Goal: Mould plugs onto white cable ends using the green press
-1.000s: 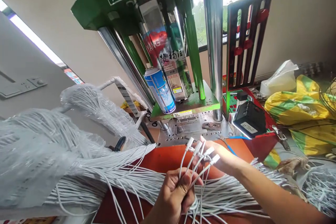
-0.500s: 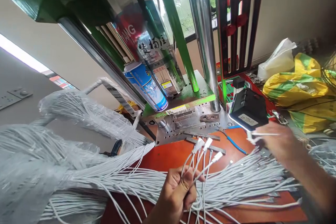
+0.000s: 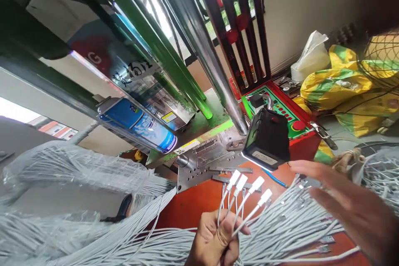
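My left hand (image 3: 215, 237) is clamped on four white cables (image 3: 257, 184), connector ends sticking up above my fist. My right hand (image 3: 349, 199) hangs open and empty just over the loose cable bundle (image 3: 289, 220). Beyond lie the orange bench (image 3: 193, 212) and the press's steel mould plate (image 3: 205, 170).

White cables (image 3: 289, 216) lie across the orange workbench top (image 3: 190, 208)

L hand (image 3: 215, 239) cut off at bottom edge; R hand (image 3: 352, 203) blurred, past right edge.
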`<state>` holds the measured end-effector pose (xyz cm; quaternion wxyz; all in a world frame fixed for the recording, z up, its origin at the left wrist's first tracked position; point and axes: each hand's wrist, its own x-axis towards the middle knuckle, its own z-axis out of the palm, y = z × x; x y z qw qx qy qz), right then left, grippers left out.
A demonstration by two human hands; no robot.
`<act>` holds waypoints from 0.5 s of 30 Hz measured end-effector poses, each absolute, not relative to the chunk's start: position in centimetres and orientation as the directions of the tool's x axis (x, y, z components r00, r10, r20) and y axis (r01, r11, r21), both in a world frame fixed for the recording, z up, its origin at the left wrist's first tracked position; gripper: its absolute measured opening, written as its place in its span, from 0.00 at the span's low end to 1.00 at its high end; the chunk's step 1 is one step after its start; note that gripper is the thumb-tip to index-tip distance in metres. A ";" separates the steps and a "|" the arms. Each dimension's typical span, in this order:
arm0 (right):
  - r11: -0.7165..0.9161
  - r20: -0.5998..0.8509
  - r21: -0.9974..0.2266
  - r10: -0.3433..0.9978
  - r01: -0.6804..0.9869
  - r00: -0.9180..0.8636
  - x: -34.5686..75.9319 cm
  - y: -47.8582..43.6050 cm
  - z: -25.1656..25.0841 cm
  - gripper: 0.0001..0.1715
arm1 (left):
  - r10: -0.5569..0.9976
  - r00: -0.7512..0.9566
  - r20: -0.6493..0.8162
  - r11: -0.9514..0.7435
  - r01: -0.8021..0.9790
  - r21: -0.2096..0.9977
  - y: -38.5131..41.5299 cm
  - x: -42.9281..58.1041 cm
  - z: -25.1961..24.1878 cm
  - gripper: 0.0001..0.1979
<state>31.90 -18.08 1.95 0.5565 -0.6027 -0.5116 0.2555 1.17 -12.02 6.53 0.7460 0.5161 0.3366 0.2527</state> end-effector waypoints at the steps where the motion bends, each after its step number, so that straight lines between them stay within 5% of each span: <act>1: 0.151 0.230 -0.947 0.935 0.283 0.270 30.4 -17.0 2.6 0.22 | 0.719 0.650 -0.247 0.329 -0.004 0.944 -11.9 1.3 6.6 0.22; 3: 0.115 0.121 -0.989 0.991 0.096 0.064 27.5 -14.8 4.1 0.27 | 0.706 0.656 -0.267 0.317 0.045 0.947 -11.8 1.4 6.7 0.24; 7: 0.011 0.016 -0.982 1.000 -0.188 -0.024 23.9 -12.2 6.0 0.27 | 0.696 0.644 -0.317 0.335 0.099 0.937 -11.6 1.3 6.9 0.27; 15: 0.094 0.094 -0.953 0.995 -0.288 0.013 23.3 -11.5 5.5 0.18 | 0.711 0.636 -0.299 0.342 0.058 0.938 -11.0 1.3 6.2 0.26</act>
